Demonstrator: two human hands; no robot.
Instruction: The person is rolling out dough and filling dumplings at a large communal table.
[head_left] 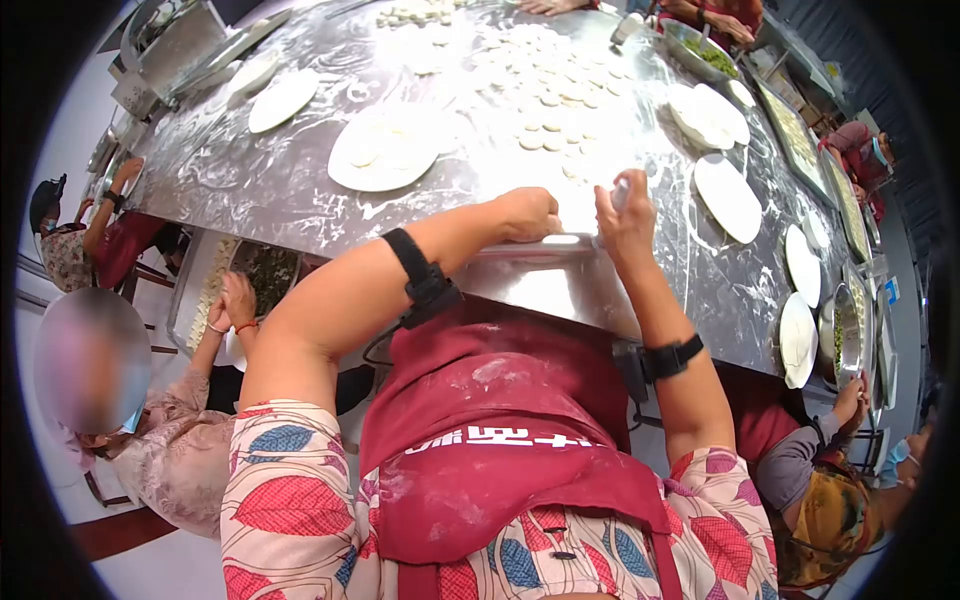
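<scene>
My left hand (530, 214) is closed at the near edge of the floured steel table (290, 215), just above the raised rim of a shiny steel surface (535, 278). Its curled fingers hide whatever may be in them. Apart from it, to the right, my right hand (628, 212) is raised over the same edge. Between its thumb and fingers shows a pale rounded thing (620, 192), too small to name. Beyond both hands lie several round dough wrappers (545, 142), with many more in the bright area behind.
A white oval plate (345, 170) with pale dough lies left of the wrappers. More white plates (727, 200) line the right side, near a bowl of green filling (715, 62) and trays of dumplings (795, 135). Co-workers' hands (238, 300) are busy at left and around the table.
</scene>
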